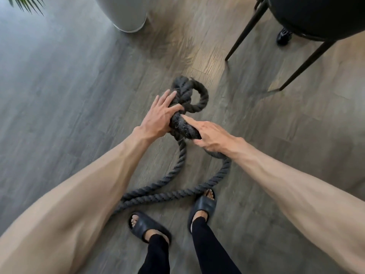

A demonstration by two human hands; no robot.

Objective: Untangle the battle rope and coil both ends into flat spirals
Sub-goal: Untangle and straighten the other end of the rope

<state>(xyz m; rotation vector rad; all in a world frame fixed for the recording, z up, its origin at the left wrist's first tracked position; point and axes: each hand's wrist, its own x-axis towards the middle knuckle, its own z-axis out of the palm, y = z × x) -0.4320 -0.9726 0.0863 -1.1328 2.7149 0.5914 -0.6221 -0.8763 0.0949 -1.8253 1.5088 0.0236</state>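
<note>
Battle rope (158, 197) is on the floor (59, 95) at centre, knot (180, 126) raised in both hands.
- Left hand (159, 116): fingers laid fairly straight over the far side of the knot, thumb hooked round a strand. It's gripping.
- Right hand (214, 138): wrapped round the thick strand leaving the knot on the right, index finger lying along it. Lower fingers curl under the rope.
- Small loop (204, 95) sticks out on the far right side of the knot, with a frayed bit at the far top.
- Two strands drop from the knot toward the near side, cross just ahead of the feet and run out under the left forearm. The right strand passes just beside the toes of the right slide (203, 206). The left slide (146, 227) is near the strands, not touching them.

Room:
- Left: wide bare floor, all the way from near to far.
- Far, left of centre: round base of the planter (128, 14), well apart from the loop; palm leaves (27, 4) in the far left corner.
- Far right: black chair (316, 14). Its nearest leg (245, 30) lands right of the loop, a second leg (308, 64) further right. There is floor between them and the rope.
- Black shoe (284, 35) lies under the chair.
- Near right: bare floor.
</note>
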